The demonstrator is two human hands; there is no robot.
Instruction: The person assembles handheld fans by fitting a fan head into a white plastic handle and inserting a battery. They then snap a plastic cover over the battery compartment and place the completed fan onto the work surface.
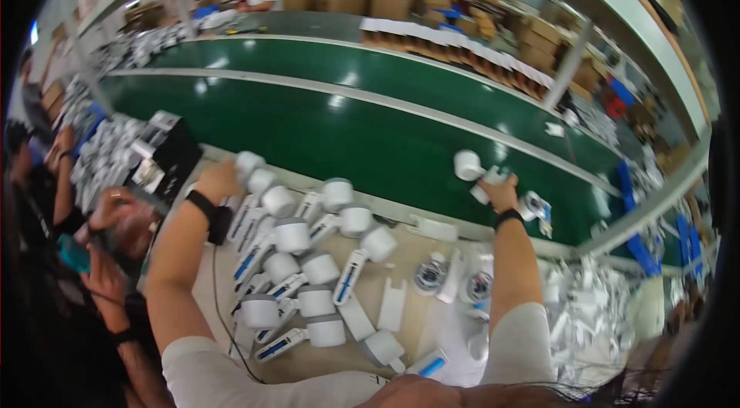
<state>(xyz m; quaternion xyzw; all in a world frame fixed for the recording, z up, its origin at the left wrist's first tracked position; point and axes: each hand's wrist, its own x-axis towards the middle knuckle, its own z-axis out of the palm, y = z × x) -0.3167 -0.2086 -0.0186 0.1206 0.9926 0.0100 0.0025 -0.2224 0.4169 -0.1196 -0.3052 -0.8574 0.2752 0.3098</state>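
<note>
My right hand (pixel 501 192) reaches over the green conveyor belt, fingers closed on a white plastic piece with a forked end (pixel 494 174). Just beyond it on the belt is a white round-headed part (pixel 467 165); a part with a shiny round face (pixel 530 206) lies to its right. At the far left end of the bench, my left hand (pixel 220 180) is curled beside a white cylinder-headed device (pixel 248 163); its fingertips are hidden and blurred. Between my arms lie several similar devices (pixel 292 236), some with blue-striped handles (pixel 351 277).
Notched white covers (pixel 393 304) and a round-faced part (pixel 430 275) lie on the bench. Loose white parts (pixel 578 304) are heaped at right. A black box (pixel 173 157) and another person's hands (pixel 123 215) are close at left. A metal frame post (pixel 569 65) rises beyond the belt.
</note>
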